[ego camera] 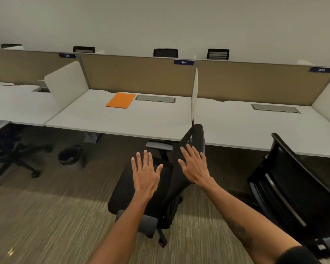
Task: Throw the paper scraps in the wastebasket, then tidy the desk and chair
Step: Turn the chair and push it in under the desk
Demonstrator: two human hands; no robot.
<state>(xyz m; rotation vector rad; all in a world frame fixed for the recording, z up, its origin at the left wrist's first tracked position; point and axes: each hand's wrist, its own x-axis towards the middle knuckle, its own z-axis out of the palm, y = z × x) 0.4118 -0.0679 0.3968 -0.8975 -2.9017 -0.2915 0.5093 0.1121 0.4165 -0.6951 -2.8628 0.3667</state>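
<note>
Both grips are spread flat and hold nothing: the left hand point(146, 172) is over the seat of the black office chair point(125, 191), and the right hand point(195, 166) is at its mesh backrest. The chair stands side-on just before the counter point(103, 119). An off-centre shove could swivel it or ram it into the counter edge instead of tucking it under.

Wall: I saw a plain pale wall point(160, 21) at the back.
Floor: I saw a striped brown carpet point(46, 216).
Boards: tan boards point(137, 75) stood in a row, and I read 304 on a blue sign point(183, 62).
Side desks: the left desk point(17, 105) and right desk point(246, 126) were white.
Other chairs: a black left chair point(6, 149), a black right chair point(286, 180), and chair tops point(165, 52) behind the boards.
</note>
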